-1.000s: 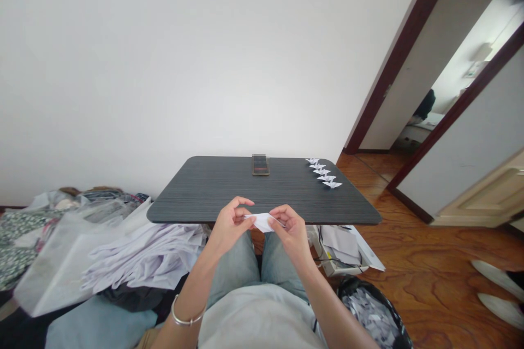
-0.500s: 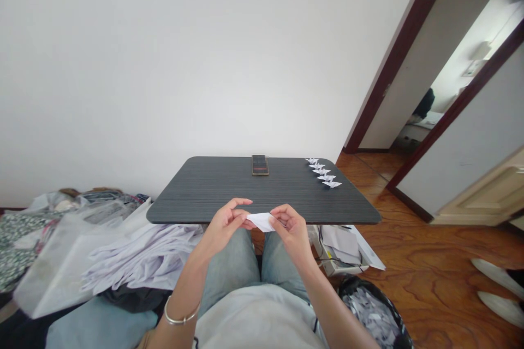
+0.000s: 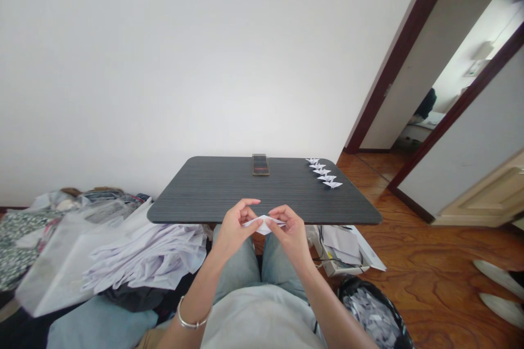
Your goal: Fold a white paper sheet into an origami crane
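Note:
A small piece of folded white paper (image 3: 264, 224) is pinched between both hands, just in front of the near edge of the dark table (image 3: 213, 188). My left hand (image 3: 238, 224) grips its left side with thumb and fingers, the index finger stretched above it. On the right side my right hand (image 3: 289, 229) is closed on the same paper, thumb pressed on its face. Fingers hide both ends of the paper. Several white folded paper cranes (image 3: 326, 177) stand in a slanting row at the table's right side.
A phone-like dark object (image 3: 260, 165) sits at the table's back. Heaped clothes (image 3: 147, 256) lie to the left. At right are a box of papers (image 3: 341, 251), a black-lined bin with paper scraps (image 3: 374, 316), and another person's shoes (image 3: 499, 289).
My left hand has moved right, closer to my right hand, and now pinches nearer the paper's middle. The paper has turned and shows a more symmetrical, pointed shape.

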Demonstrator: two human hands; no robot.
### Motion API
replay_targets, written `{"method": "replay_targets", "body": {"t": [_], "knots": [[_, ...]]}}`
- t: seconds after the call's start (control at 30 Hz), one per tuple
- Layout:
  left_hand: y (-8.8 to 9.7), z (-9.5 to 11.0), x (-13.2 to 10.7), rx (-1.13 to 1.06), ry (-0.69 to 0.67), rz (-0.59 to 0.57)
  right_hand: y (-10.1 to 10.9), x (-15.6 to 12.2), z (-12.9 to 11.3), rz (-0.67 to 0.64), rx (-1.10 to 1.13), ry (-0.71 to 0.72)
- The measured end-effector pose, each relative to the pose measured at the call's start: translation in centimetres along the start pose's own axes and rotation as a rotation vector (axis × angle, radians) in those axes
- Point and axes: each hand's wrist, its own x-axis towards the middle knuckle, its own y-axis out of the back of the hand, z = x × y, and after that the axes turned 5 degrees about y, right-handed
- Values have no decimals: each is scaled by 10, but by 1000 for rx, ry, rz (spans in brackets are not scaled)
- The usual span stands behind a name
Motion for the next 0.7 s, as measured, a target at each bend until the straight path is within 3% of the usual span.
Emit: {"method": "replay_targets", "body": {"t": [0.33,0.7], "knots": [[-3,-1,-2,-74,29,14,1,1,2,9,-4,23],[10,-1,-2,-157,126,-37,3,2,1,4,77,21]]}}
